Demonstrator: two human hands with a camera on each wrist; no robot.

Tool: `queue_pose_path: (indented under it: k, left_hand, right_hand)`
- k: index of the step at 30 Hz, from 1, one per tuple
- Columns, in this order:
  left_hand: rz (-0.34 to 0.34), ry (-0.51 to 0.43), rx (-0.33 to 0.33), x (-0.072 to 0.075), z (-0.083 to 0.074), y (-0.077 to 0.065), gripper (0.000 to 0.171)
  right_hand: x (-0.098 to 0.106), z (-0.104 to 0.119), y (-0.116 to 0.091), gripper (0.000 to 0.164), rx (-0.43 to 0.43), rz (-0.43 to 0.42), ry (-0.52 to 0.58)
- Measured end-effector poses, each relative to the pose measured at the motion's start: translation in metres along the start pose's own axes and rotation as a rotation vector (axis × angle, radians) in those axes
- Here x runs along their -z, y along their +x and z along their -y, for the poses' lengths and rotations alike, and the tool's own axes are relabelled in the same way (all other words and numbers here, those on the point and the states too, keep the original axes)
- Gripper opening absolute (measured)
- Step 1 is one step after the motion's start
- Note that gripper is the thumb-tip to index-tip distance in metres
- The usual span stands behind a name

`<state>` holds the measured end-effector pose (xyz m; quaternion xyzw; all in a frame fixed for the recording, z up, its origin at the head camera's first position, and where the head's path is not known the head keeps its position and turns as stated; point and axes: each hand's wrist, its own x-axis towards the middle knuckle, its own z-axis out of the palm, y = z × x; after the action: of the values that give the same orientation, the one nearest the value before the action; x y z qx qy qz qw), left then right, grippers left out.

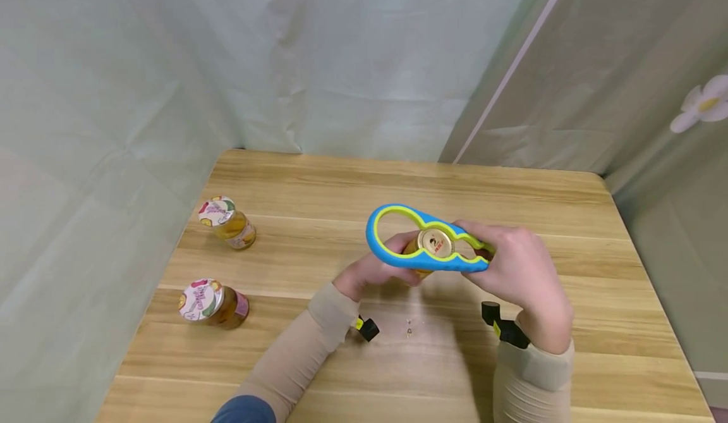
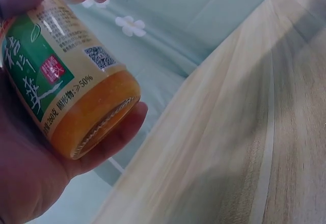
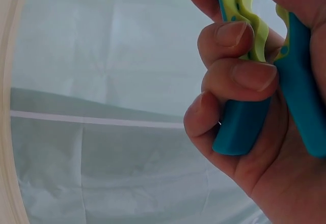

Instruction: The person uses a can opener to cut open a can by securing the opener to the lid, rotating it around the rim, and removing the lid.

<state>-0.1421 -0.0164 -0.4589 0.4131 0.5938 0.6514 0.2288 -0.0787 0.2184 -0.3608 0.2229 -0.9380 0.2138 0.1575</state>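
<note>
My left hand (image 1: 383,267) grips a glass jar (image 2: 97,102) of orange fruit, its label green and cream, and holds it tilted above the table. A blue and lime-green jar opener (image 1: 392,260) lies around the jar's gold lid (image 1: 436,244), which shows in one of its scalloped openings. At the opener's right end, my right hand (image 1: 514,265) grips both handles. In the right wrist view, curled fingers (image 3: 249,76) wrap one blue handle (image 3: 242,124), and the other handle (image 3: 300,91) rests against the palm.
Two more jars with patterned white lids, an upper jar (image 1: 236,227) and a lower jar (image 1: 224,308), lie tipped toward the table's left edge. The wooden table (image 1: 318,189) meets pale curtains (image 1: 370,62) at its back and sides.
</note>
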Motion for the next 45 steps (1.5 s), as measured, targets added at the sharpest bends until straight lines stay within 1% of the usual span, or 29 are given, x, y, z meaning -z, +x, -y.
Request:
queue_pose_path:
  k: [2, 4, 6, 11, 14, 20, 23, 26, 30, 34, 39, 45]
  left_hand:
    - [0.011, -0.01, 0.013, 0.001, 0.001, -0.001, 0.07]
    - [0.028, -0.041, 0.025, 0.001, 0.002, -0.001, 0.071]
    - [0.047, -0.081, 0.048, 0.0, 0.002, -0.002, 0.071]
    - [0.087, -0.136, 0.103, -0.001, 0.001, -0.004, 0.073]
    - [0.102, -0.142, 0.114, -0.001, 0.002, -0.005, 0.075]
    - [0.108, -0.133, 0.105, -0.001, 0.003, -0.005, 0.073]
    - [0.098, -0.135, 0.103, -0.002, 0.002, -0.005, 0.073]
    - [0.087, -0.148, 0.107, -0.003, 0.001, -0.005, 0.076]
    - [0.067, -0.139, 0.109, -0.002, 0.001, -0.005, 0.08]
    - [0.055, -0.104, 0.08, -0.002, 0.002, -0.004, 0.085]
    - [0.015, -0.083, 0.061, -0.003, 0.0, 0.0, 0.088]
    - [-0.053, -0.044, 0.037, -0.003, 0.0, 0.004, 0.069]
  right_hand:
    - [0.0, 0.0, 0.0, 0.05, 0.008, 0.002, 0.004]
    - [0.0, 0.001, 0.0, 0.05, 0.02, 0.003, 0.011]
    - [0.0, 0.001, 0.0, 0.05, 0.032, 0.006, 0.021]
    - [0.0, 0.002, 0.0, 0.048, 0.068, 0.018, 0.053]
    - [0.0, 0.002, 0.0, 0.048, 0.079, 0.024, 0.065]
    - [0.001, 0.003, 0.0, 0.048, 0.087, 0.01, 0.066]
    - [0.001, 0.003, 0.001, 0.047, 0.086, -0.002, 0.061]
    - [0.001, 0.003, 0.0, 0.045, 0.077, -0.012, 0.052]
    - [0.003, 0.003, 0.0, 0.044, 0.06, -0.02, 0.048]
    - [0.005, 0.003, -0.001, 0.043, 0.047, -0.03, 0.063]
    - [0.008, 0.004, -0.001, 0.04, 0.021, -0.078, 0.062]
    - [0.011, 0.0, -0.002, 0.049, -0.033, -0.184, 0.054]
